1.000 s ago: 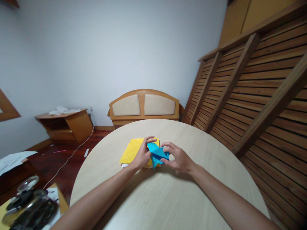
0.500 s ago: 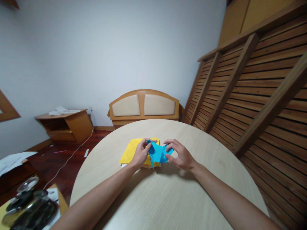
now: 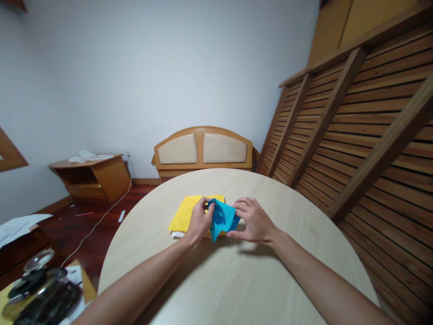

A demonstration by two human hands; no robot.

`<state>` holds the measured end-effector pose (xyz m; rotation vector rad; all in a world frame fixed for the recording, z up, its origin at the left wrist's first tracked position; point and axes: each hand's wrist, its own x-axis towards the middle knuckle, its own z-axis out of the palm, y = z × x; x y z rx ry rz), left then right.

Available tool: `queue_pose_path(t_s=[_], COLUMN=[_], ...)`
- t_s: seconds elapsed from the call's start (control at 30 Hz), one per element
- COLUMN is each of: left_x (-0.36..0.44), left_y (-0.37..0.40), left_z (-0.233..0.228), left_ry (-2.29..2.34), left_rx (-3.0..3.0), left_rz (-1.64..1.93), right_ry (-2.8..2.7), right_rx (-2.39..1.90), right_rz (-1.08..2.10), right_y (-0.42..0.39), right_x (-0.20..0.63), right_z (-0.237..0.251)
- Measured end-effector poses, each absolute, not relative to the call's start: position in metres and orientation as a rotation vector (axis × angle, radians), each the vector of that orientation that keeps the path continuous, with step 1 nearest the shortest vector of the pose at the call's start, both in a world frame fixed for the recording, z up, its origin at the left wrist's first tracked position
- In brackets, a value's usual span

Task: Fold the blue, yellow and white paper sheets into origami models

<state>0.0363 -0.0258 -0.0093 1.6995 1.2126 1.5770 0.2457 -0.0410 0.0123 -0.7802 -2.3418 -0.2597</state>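
Your left hand (image 3: 200,218) pinches the blue paper (image 3: 226,214); your right hand (image 3: 253,221) spreads at its edge: press lightly, avoid tearing.

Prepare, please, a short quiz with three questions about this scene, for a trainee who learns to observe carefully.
1. True or false: the left hand pinches the blue paper between thumb and fingers.
2. Choose: what colour is the large paper lying on the round table? A) green B) yellow C) red
3. Fill in the number: beyond the table stands a wooden headboard with ___ pale panels.

Key: 1 true; 2 B; 3 two.
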Motion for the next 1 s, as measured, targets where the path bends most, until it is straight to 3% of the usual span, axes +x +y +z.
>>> queue_pose_path(t_s=[0.63, 0.83, 1.0], left_x=[0.039, 0.041, 0.042], left_y=[-0.033, -0.037, -0.032], left_z=[-0.015, -0.007, -0.007], left_ry=[1.050, 1.017, 0.987], left_rx=[1.838, 1.811, 1.662], left_rz=[1.320, 1.308, 1.257], right_ry=[-2.102, -1.837, -1.624], right_rx=[-1.234, -1.125, -1.006], right_rz=[-0.087, 0.123, 0.591], right_y=[-0.034, -0.031, -0.023], right_x=[0.244, 0.246, 0.249], right_z=[0.004, 0.008, 0.007])
